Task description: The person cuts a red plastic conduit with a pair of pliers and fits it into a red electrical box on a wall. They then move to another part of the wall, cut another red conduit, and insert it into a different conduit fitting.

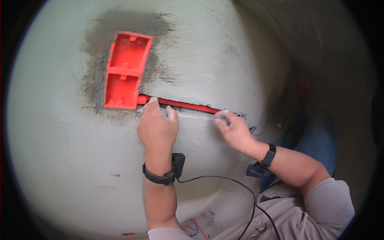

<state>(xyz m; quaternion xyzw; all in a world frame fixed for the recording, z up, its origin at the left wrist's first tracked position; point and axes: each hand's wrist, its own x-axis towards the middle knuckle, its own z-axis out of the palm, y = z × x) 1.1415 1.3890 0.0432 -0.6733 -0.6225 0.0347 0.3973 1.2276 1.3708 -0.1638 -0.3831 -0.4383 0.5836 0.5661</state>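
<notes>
A red plastic conduit pipe [188,105] lies in a narrow groove cut into the pale wall. Its left end meets a short red connector [142,99] at the lower corner of a red double electrical box [124,72] set in the wall. My left hand [158,126] has its fingertips on the pipe just right of the connector, the thumb a little apart below it. At the pipe's right end, my right hand [235,130] pinches with thumb and fingers bent around it. The fingers partly hide the pipe there.
Grey mortar [158,26] surrounds the box on the wall [80,160]. Black bands with small devices sit on both wrists, and a black cable [224,177] loops from the left one. Wire ends [252,129] stick out near my right hand. Red and blue lines [196,228] show low down.
</notes>
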